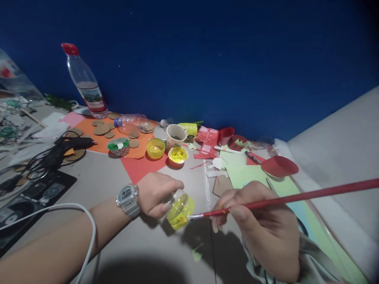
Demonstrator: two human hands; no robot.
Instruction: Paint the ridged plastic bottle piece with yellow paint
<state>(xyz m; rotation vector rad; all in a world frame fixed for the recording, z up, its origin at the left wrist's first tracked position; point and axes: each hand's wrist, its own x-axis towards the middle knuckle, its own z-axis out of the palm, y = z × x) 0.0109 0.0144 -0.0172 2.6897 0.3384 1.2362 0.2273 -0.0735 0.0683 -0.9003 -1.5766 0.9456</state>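
My left hand [156,195], with a watch [128,200] on its wrist, is closed on a small clear plastic cup [180,207] that looks like a cut bottle piece. Yellow paint covers part of the cup, which is tilted. In my right hand [260,225] I grip a red-handled paintbrush [284,201]. Its bristles, yellow with paint, touch the cup's painted side. Beyond my hands stand a small dish of yellow paint [178,156], a yellow-coated cup [155,149] and a paper cup [176,135] with dark liquid.
Behind are a green-topped container [118,147], cardboard discs [101,129], a lying plastic bottle [133,123] and an upright red-capped bottle [89,86]. On the left lies a glue gun [79,141] with its cable. Red paper pieces [280,166] and green sheets [251,175] lie right. A blue wall [207,63] closes the back.
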